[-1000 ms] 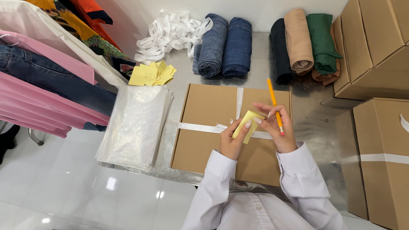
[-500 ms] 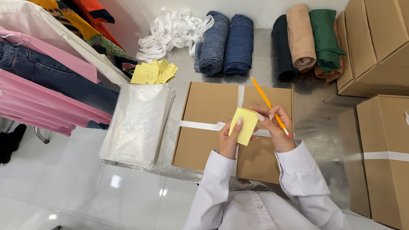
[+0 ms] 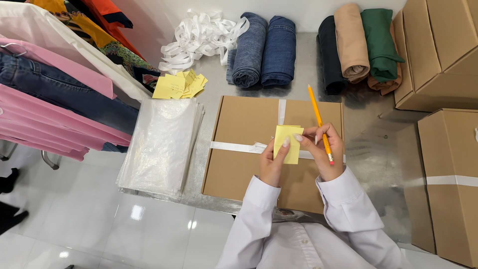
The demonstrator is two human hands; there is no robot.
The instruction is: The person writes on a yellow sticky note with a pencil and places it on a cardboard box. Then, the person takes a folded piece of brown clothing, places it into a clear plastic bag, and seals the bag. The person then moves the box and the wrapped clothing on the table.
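A flat brown cardboard box (image 3: 244, 129) tied crosswise with white ribbon lies on the steel table in front of me. Above it my left hand (image 3: 272, 165) holds a small yellow paper note (image 3: 287, 143) upright by its lower edge. My right hand (image 3: 326, 152) pinches the note's right edge with its fingertips and also grips an orange pencil (image 3: 317, 117), whose point sticks up and away from me.
A stack of clear plastic bags (image 3: 162, 144) lies left of the box, with loose yellow notes (image 3: 178, 85) and a heap of white ribbon (image 3: 199, 35) behind. Rolled jeans (image 3: 264, 50) and rolled garments (image 3: 358, 45) line the back. More cardboard boxes (image 3: 448, 164) stand at right; hanging clothes (image 3: 55, 99) at left.
The note has been lifted upright between both hands, and the pencil has swung from leaning left to pointing nearly straight away from me.
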